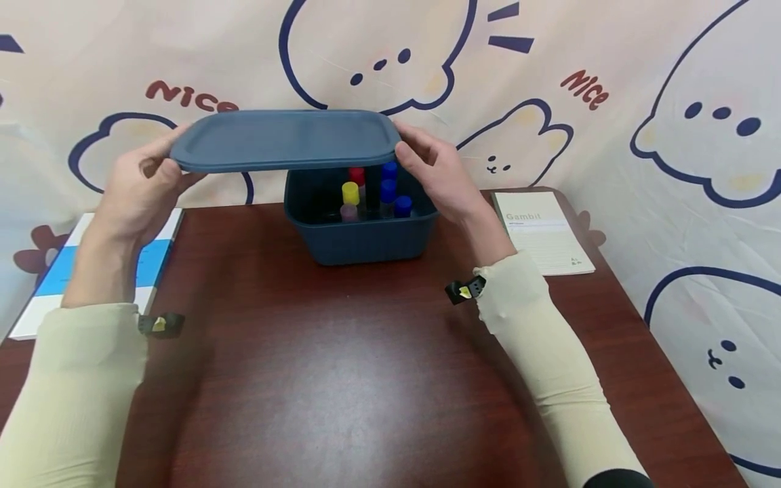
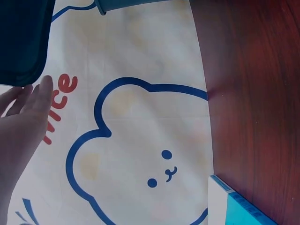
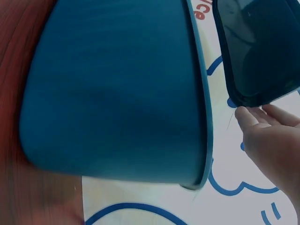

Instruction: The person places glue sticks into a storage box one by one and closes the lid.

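A dark blue lid [image 1: 287, 139] is held up in the air, tilted, above and a little left of a matching blue bin [image 1: 369, 242]. My left hand [image 1: 139, 183] grips the lid's left end, and my right hand [image 1: 436, 169] grips its right end. Inside the bin stand several small tubes: one with a yellow cap [image 1: 350, 193], one with a red cap [image 1: 356, 177], and some with blue caps [image 1: 388, 190]. The lid hides the bin's back part. In the right wrist view the bin's side [image 3: 112, 93] fills much of the picture, apart from the lid [image 3: 262, 47].
A blue-and-white book or box [image 1: 155, 261] lies at the table's left, behind my left forearm. On the right lies a white notebook [image 1: 543, 234]. A printed cloth [image 1: 244, 61] hangs behind the brown table [image 1: 342, 379].
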Tool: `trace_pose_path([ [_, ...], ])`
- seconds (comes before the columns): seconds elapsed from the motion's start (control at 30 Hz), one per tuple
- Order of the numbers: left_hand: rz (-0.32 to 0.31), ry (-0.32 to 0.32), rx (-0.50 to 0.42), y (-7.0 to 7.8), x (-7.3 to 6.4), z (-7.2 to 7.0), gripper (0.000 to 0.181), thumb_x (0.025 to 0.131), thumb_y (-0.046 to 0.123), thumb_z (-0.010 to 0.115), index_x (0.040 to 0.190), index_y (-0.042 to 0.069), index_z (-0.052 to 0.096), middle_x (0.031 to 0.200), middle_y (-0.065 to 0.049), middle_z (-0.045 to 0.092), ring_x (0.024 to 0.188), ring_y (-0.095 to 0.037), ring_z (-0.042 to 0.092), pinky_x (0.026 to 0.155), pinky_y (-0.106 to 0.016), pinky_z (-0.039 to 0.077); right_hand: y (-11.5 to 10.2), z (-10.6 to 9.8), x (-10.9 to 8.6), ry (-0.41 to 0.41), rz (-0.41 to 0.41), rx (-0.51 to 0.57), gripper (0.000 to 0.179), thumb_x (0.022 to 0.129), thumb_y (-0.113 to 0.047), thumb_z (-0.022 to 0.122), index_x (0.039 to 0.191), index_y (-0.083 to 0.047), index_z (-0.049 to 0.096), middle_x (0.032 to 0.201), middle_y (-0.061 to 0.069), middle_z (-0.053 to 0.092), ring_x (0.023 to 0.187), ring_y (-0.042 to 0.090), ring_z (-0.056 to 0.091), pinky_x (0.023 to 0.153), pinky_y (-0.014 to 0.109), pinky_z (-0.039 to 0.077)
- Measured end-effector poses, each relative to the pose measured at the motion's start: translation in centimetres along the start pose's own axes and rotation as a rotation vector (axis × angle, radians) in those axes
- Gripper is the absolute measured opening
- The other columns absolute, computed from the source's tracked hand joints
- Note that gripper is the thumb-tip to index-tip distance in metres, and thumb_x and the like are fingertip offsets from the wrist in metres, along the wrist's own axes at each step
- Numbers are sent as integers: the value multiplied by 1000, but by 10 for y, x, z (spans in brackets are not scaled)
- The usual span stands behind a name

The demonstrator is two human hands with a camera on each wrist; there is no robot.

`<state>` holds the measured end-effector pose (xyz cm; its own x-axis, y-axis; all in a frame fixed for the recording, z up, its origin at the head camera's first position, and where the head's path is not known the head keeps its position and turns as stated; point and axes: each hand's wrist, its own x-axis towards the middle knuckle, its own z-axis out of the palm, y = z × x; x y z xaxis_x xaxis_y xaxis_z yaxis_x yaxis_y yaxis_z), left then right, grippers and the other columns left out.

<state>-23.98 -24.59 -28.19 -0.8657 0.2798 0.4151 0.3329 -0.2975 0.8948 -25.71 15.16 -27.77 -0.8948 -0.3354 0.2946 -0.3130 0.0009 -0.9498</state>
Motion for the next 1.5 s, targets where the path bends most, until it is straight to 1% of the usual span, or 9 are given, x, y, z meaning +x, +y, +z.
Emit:
trace_pose_path([
  [0.1,3,-30,24,-3,0,0,66,91,6,75,149,-4,44,152,-21,43,141,-32,38,114,-32,36,3,-6,-2,-44,-26,-52,50,106,-15,53,155,-7,41,154,4,46,139,15,46,112,31,39],
  [0.3,-29,-23,95,-8,0,5,58,96,2,67,150,1,46,154,-15,45,145,-29,35,117,-30,31,12,-16,-8,-93,-61,-54,61,103,-19,60,157,-8,35,158,3,41,141,18,44,112,34,40],
  [0.4,-48,-5,145,-12,0,7,58,95,4,69,150,5,48,153,-12,47,143,-26,39,115,-27,34,16,-21,-10,-98,-77,-36,72,98,-32,68,157,-7,35,159,4,41,141,20,44,112,35,39],
  [0.5,-76,20,209,-15,2,9,61,92,12,75,149,9,51,151,-11,50,135,-25,47,106,-21,42,18,-27,-12,-102,-85,-20,83,92,-41,73,158,-7,35,159,5,40,141,22,44,112,36,40],
  [0.67,-111,34,322,-20,4,14,65,89,18,79,148,15,53,151,-9,50,131,-23,51,96,-17,48,18,-36,-15,-104,-99,-17,85,91,-38,76,158,-6,33,160,7,38,144,22,40,114,35,37],
  [0.77,-118,25,398,-22,6,17,63,92,16,77,150,19,52,154,-6,47,136,-24,47,103,-21,45,18,-39,-17,-108,-104,-18,85,91,-33,77,157,-4,33,161,9,36,146,22,37,116,34,34],
  [0.93,-144,9,541,-24,7,21,61,97,16,69,153,27,47,156,-2,45,141,-25,43,114,-37,37,20,-43,-20,-104,-95,-18,89,89,-31,80,157,-1,31,162,10,33,148,21,34,118,34,31],
  [1.17,-241,-21,590,-29,7,25,66,98,23,69,156,35,38,163,3,33,147,-28,34,111,-38,41,25,-51,-24,-97,-70,-60,94,86,-36,81,158,-3,30,164,8,31,149,19,31,118,30,29],
  [1.5,-254,-112,591,-46,14,27,75,96,20,71,159,33,32,165,6,28,149,-28,31,116,-40,34,36,-64,-32,-89,-50,-118,80,93,-16,75,158,-5,30,164,8,29,150,20,30,118,32,29],
])
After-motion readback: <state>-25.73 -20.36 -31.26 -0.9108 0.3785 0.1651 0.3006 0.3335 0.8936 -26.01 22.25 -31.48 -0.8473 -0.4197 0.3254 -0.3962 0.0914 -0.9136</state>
